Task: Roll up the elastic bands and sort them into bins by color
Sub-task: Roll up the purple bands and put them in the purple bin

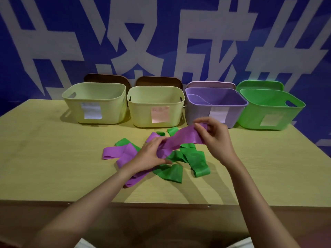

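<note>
From the head view, looked down at a table [53, 158] with four bins in a row at the far edge. From left to right: a pale bin [95, 102], a second pale bin [155, 106], a purple bin [215, 104] and a green bin [270, 110]. Each with a paper label on the front. Lids [107, 78] propped up behind the bins. Behind all that, a blue wall [53, 24] with big white shapes. In the middle of the table, a messy pile of bands, just in front of the bins. Green bands [197, 158] lay flat and crossed over each other. Other purple bands [114, 154] lay on the left of the pile, touching the green ones. Up off the table, one purple band [184, 138] stretched between the two hands. Left hand [152, 154] curled low over the pile, fingers and thumb closed on the near end of that band. Right hand [213, 135] held higher, close to the purple bin, fingertips pinching the far end of the same band. Looked a bit curled over at that end, but hard to tell if rolled. Inside the purple bin, a curved purple shape showed, too unclear to name. Could not see what was inside the other bins.
</note>
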